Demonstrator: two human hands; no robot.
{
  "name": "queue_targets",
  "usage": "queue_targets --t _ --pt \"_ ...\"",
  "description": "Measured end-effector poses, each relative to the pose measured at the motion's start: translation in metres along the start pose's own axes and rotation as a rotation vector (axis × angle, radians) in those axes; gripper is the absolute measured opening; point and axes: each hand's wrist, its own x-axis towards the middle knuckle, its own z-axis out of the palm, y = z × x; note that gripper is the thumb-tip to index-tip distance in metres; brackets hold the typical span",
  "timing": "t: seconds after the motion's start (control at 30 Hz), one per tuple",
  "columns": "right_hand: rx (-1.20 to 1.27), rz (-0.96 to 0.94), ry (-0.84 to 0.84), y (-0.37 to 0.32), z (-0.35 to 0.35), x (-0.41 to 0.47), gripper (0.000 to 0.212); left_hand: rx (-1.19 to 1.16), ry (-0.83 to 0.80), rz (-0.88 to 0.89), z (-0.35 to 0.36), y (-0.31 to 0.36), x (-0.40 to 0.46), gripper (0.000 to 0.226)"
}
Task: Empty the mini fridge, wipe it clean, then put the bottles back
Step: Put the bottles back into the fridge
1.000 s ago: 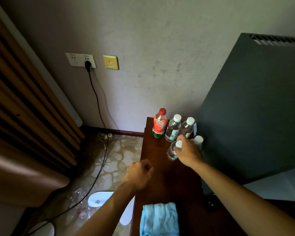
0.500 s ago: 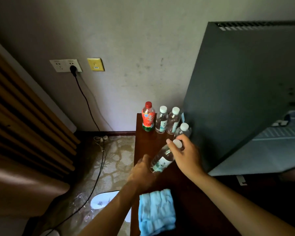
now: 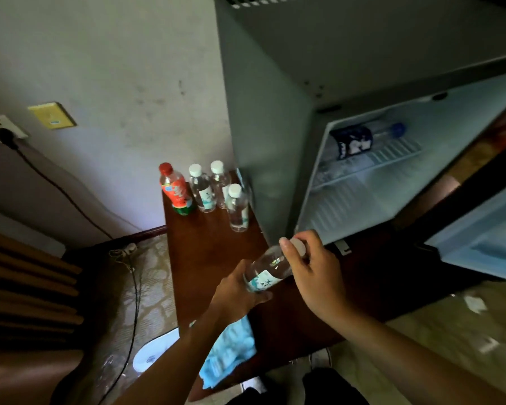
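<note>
A clear water bottle (image 3: 268,271) with a white cap lies tilted between both hands above the wooden table (image 3: 214,252). My right hand (image 3: 313,270) grips its cap end; my left hand (image 3: 234,293) holds its lower body. At the table's back stand a red-capped drink bottle (image 3: 177,190) and three clear water bottles (image 3: 216,188). The mini fridge (image 3: 263,141) stands to the right, its inside (image 3: 371,182) showing. A dark-labelled bottle (image 3: 360,138) lies on its upper wire shelf.
The fridge door (image 3: 485,238) hangs open at the right. A blue cloth (image 3: 231,352) lies on the table's near edge, partly under my left arm. A black cord (image 3: 70,197) runs from the wall socket to the floor. A white slipper (image 3: 152,352) lies on the floor.
My right hand lifted one water bottle from the group and brought it toward me; my left hand came up and took hold of its lower end. The view swung right, revealing the fridge's inside.
</note>
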Motion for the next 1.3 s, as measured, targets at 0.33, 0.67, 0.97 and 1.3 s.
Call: queue_targets --t 0.33,0.67,0.97,1.3 --pt "0.292 0.552 -0.146 0.063 -0.068 0.007 0.061 -0.108 -0.108 0.039 0.068 0.063 0.020 0.064" --pt "0.400 0.778 -0.036 0.112 -0.106 0.037 0.038 -0.101 -0.158 0.038 0.098 0.138 0.047 0.057" --pt "0.252 0.619 0.028 0.179 -0.131 0.084 0.044 -0.114 0.231 -0.332 0.084 0.120 0.048 0.026" --pt "0.077 0.527 0.000 0.227 -0.138 0.121 0.057 0.085 0.529 -0.415 0.061 0.135 0.041 0.055"
